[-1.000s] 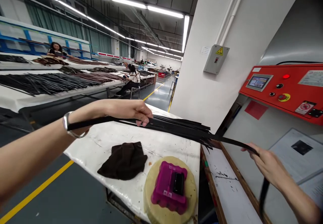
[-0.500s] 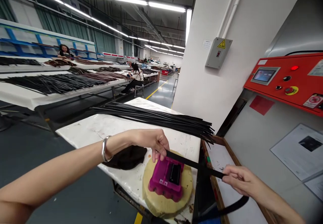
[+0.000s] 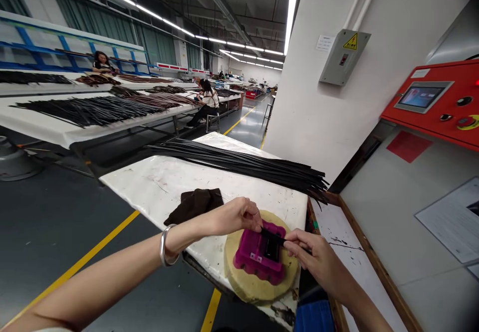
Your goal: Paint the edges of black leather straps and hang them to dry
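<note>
Between my hands a narrow black strip (image 3: 272,236), like a strap, is stretched short over a magenta holder (image 3: 243,252). My left hand (image 3: 245,216), a silver bangle on its wrist, pinches one end at the holder's far edge. My right hand (image 3: 312,253) grips the strip at the holder's right side. A glossy black roller-like piece (image 3: 272,252) sits in the holder, below the strip. Whether strip and roller touch, I cannot tell. Under the holder lies a thick round yellowish pad (image 3: 239,284) at the table's near corner. A crumpled dark brown cloth (image 3: 198,203) rests left of it.
A bundle of long black strips (image 3: 239,162) lies across the far side of the white table (image 3: 149,182). At right stand a wood-rimmed tray (image 3: 377,267) and an orange control panel (image 3: 441,120). Two people (image 3: 211,100) sit at long tables further off.
My right hand has moved left, close to the magenta holder, so the span of strip between my hands is much shorter. My left hand still pinches its end. The view has shifted slightly.
</note>
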The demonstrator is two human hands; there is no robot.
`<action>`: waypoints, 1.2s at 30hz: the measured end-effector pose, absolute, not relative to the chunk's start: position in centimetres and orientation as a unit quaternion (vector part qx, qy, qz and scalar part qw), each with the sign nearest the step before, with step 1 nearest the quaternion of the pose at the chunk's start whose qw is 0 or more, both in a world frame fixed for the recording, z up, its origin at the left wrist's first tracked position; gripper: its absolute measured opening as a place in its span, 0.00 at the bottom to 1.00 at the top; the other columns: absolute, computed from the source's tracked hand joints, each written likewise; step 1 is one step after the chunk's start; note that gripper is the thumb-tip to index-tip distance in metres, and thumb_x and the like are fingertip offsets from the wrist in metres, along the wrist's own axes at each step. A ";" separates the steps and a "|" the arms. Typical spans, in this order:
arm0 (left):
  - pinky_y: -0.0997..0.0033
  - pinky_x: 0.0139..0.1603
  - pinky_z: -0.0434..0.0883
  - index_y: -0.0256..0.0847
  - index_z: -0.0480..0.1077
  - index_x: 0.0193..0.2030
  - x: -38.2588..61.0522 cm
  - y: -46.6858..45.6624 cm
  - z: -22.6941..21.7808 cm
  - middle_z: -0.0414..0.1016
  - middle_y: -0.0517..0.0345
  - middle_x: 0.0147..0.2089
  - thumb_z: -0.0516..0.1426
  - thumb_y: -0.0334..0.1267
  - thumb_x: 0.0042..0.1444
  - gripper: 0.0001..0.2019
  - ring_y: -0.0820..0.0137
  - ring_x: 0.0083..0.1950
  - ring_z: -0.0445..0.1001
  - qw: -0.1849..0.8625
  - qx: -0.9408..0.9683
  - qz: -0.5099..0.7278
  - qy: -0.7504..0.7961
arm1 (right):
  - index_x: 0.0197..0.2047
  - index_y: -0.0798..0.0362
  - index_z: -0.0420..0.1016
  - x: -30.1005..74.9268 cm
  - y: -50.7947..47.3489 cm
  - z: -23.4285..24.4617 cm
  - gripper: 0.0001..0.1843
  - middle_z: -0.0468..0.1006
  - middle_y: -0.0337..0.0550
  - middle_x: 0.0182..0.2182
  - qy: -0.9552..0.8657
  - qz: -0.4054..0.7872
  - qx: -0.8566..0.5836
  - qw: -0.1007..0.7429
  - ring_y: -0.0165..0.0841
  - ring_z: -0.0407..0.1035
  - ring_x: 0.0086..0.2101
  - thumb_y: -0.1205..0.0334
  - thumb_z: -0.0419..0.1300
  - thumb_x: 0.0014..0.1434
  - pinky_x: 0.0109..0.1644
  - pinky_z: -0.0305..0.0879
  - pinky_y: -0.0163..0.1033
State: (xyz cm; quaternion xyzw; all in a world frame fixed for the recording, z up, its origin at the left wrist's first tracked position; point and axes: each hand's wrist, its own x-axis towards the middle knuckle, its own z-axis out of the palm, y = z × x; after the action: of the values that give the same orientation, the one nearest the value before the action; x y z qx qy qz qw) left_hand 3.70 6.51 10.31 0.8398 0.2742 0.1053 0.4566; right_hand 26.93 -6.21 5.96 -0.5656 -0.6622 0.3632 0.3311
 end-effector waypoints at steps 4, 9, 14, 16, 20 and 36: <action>0.69 0.44 0.64 0.40 0.77 0.34 3.3 5.1 9.1 0.75 0.55 0.37 0.62 0.40 0.60 0.07 0.63 0.46 0.68 0.361 0.877 0.154 0.277 | 0.39 0.49 0.73 26.6 -6.5 4.6 0.13 0.76 0.39 0.35 -0.707 0.251 -0.572 0.331 0.33 0.70 0.35 0.54 0.51 0.70 0.38 0.60 0.36; 0.65 0.50 0.62 0.40 0.72 0.37 2.9 4.1 7.8 0.70 0.54 0.42 0.54 0.36 0.67 0.08 0.63 0.49 0.62 0.286 0.915 0.180 0.221 | 0.41 0.49 0.72 26.7 -6.8 3.2 0.11 0.76 0.39 0.36 -0.737 0.180 -0.558 0.337 0.33 0.73 0.35 0.60 0.49 0.71 0.37 0.61 0.36; 0.63 0.48 0.60 0.40 0.71 0.38 2.9 3.9 7.2 0.68 0.53 0.41 0.53 0.34 0.68 0.08 0.62 0.46 0.60 0.246 0.929 0.171 0.218 | 0.42 0.49 0.71 26.5 -7.0 2.2 0.09 0.76 0.37 0.34 -0.752 0.142 -0.546 0.340 0.32 0.73 0.34 0.62 0.50 0.71 0.35 0.61 0.35; 0.63 0.47 0.60 0.40 0.71 0.38 3.0 3.9 7.2 0.68 0.53 0.41 0.53 0.33 0.67 0.07 0.62 0.46 0.60 0.240 0.931 0.165 0.219 | 0.42 0.49 0.71 26.5 -7.0 2.1 0.09 0.76 0.37 0.34 -0.754 0.135 -0.545 0.340 0.32 0.73 0.34 0.63 0.50 0.71 0.34 0.61 0.35; 0.62 0.47 0.59 0.40 0.71 0.37 3.3 3.7 7.3 0.68 0.53 0.41 0.54 0.32 0.66 0.07 0.62 0.46 0.59 0.236 0.933 0.160 0.221 | 0.41 0.49 0.71 26.7 -7.2 2.2 0.09 0.75 0.36 0.33 -0.756 0.129 -0.550 0.331 0.32 0.73 0.32 0.63 0.50 0.71 0.33 0.60 0.35; 0.61 0.46 0.58 0.40 0.71 0.38 3.6 3.5 6.8 0.67 0.54 0.42 0.53 0.34 0.67 0.07 0.63 0.45 0.58 0.234 0.933 0.175 0.211 | 0.41 0.48 0.70 27.1 -7.8 1.9 0.10 0.75 0.37 0.33 -0.744 0.143 -0.567 0.324 0.32 0.72 0.33 0.61 0.49 0.72 0.33 0.59 0.36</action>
State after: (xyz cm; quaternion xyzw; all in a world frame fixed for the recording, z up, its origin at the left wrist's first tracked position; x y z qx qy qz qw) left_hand 3.61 3.50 6.85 0.9329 0.2111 0.1748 0.2337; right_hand 27.08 -7.79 1.93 -0.5665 -0.7439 0.1432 0.3241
